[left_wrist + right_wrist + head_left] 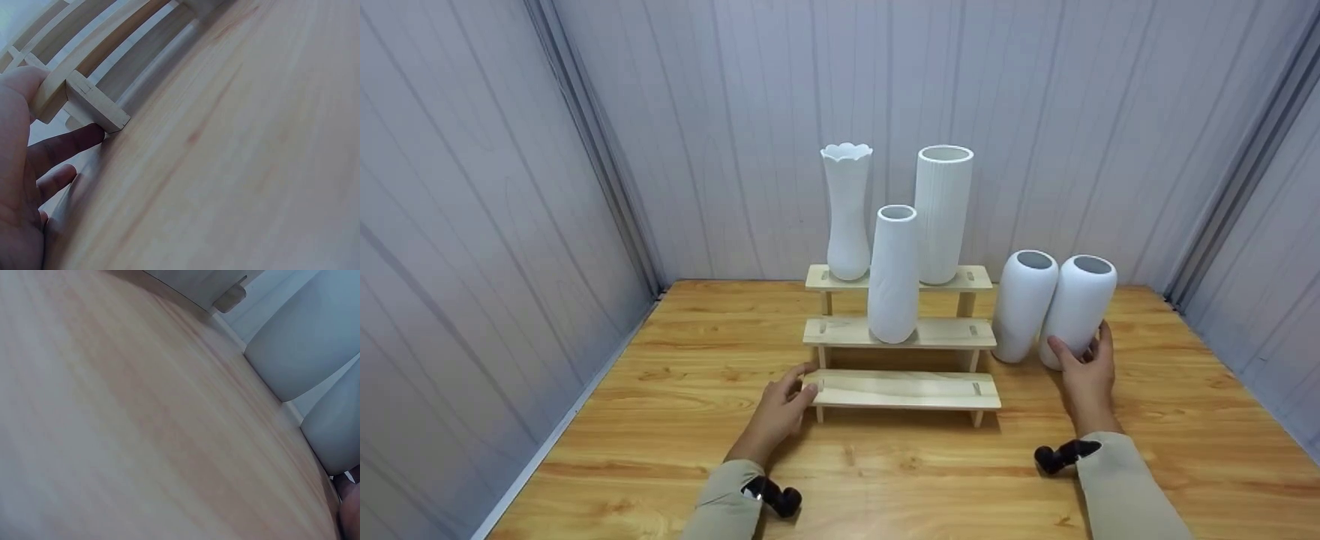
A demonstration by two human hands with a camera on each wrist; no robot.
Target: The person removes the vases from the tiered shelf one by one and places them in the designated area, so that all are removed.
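A: What is showing nearest?

B: Two beige sleeves (724,499) are lying above the wooden surface (900,472), and a black device (787,502) is sitting at each wrist.

A: What are the hands doing?

B: They are working well apart. The left hand (780,405) is gripping the left end of the lowest step of the wooden stand (900,390). The right hand (1091,375) is clasping the rightmost vase (1084,296) low down, with thumb and fingers around it.

A: Where is this vase standing?

B: It is standing on the surface, right of the stand. A similar white vase (1024,307) is standing just at its left; I cannot tell if they are touching.

A: And farther?

B: A slim vase (894,277) is standing on the middle step. On the top step, a scalloped vase (849,217) is standing at left, a ribbed vase (943,217) at right. Behind, a panelled wall (772,112) is rising.
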